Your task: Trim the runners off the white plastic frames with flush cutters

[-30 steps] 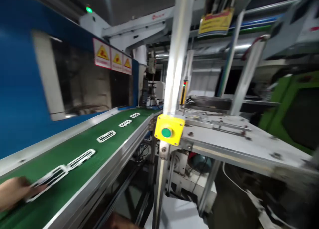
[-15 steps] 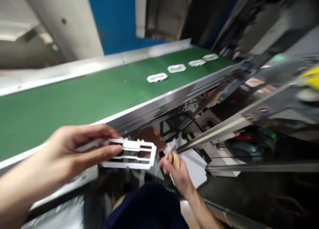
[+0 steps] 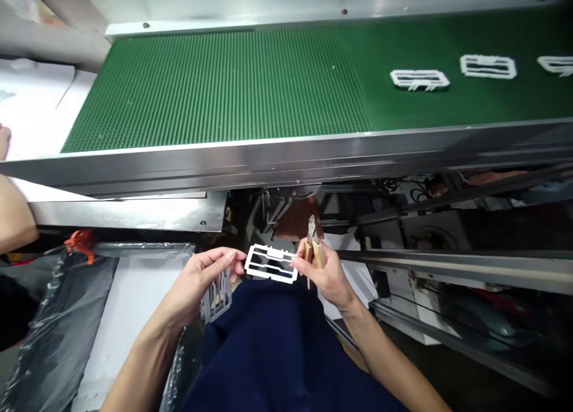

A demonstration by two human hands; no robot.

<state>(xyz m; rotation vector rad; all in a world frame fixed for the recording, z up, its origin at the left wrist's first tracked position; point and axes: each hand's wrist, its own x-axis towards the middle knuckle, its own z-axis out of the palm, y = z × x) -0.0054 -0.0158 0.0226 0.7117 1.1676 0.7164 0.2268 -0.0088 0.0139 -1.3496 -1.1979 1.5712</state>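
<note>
My right hand (image 3: 330, 276) is closed around a pair of nippers (image 3: 319, 254) with tan handles, jaws pointing up and away. Its thumb and finger also pinch the right end of a white plastic frame (image 3: 274, 254) with slotted openings. At the frame's left end are the fingertips of my left hand (image 3: 201, 276); whether they touch it is unclear. Below those fingers hang greyish plastic frames (image 3: 218, 309), gripped in my left hand and partly hidden by it. Both hands are over my lap, in front of the conveyor's near edge.
Several white frames (image 3: 487, 60) lie on the right of the green conveyor belt (image 3: 215, 89), behind a metal rail (image 3: 277, 161). At left, another person's arm (image 3: 15, 218) rests by white sheets (image 3: 40, 113). A plastic-lined container (image 3: 96, 316) with an orange clamp (image 3: 82, 245) stands lower left.
The view has swung left. The white frame, earlier in my left hand, is now pinched by my right, and my hands have come together. Greyish frames now show under my left hand.
</note>
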